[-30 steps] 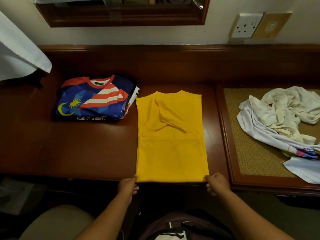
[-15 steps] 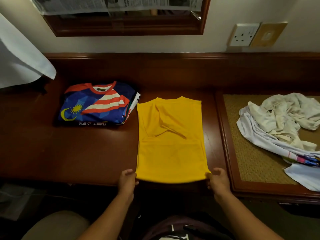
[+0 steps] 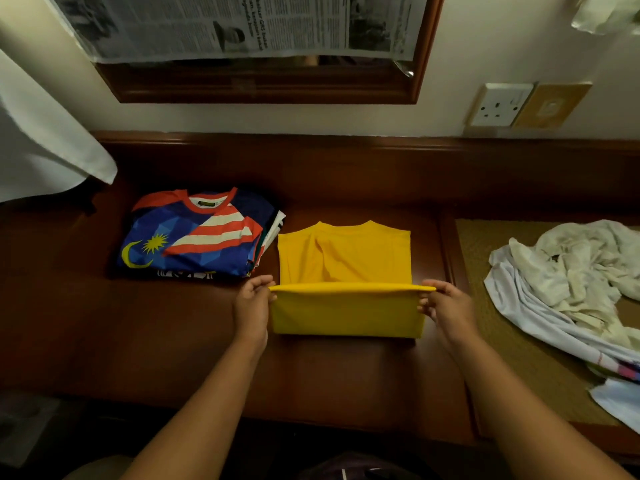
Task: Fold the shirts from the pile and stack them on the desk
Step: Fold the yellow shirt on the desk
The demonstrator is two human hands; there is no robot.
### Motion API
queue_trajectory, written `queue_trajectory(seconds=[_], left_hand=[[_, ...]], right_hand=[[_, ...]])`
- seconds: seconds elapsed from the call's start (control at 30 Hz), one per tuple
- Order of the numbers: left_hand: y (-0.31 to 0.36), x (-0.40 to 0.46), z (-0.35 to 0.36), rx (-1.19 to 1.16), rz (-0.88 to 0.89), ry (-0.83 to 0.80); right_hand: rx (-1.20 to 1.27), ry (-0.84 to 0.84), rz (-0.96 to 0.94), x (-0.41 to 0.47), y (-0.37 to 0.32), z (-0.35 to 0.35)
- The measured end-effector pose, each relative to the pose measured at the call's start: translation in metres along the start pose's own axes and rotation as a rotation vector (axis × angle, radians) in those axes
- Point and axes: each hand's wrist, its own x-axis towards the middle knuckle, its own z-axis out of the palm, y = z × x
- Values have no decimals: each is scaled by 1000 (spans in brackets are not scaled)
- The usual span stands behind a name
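A yellow shirt lies in the middle of the dark wooden desk, its sleeves folded in. Its lower half is raised and doubled over toward the collar. My left hand pinches the left corner of the hem and my right hand pinches the right corner, holding the hem taut above the shirt's middle. Left of it sits a stack of folded shirts topped by a blue, red and white flag-print jersey. The pile of unfolded pale shirts lies at the right.
The pile rests on a woven mat panel set into the desk's right part. A raised wooden back rail runs behind the desk, below a mirror covered with newspaper. A white cloth hangs at the left. A wall socket sits at upper right.
Both hands have lifted the yellow shirt's hem from the desk's front edge and carried it away from me, over the shirt's lower half. The view has tilted up.
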Motion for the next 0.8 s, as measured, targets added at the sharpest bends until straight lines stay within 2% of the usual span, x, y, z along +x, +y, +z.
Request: queue_trajectory(seconds=[0.23,0.43,0.67,0.73,0.8], left_hand=[[19,88,34,393,118,-132],[20,155,64,419,148,-195],[2,205,94,574,129,-191],[-4,204,99,711,193,-147],[-11,191,104,847,329,-144]], right_hand=[[-387,2,-173,77,-32,30],[-492,-28,-163,145,-38,57],[-633,61,-98,197,-32,81],[-742,130,-139,187,-29,90],[-818,140,-244,170,-14,98]])
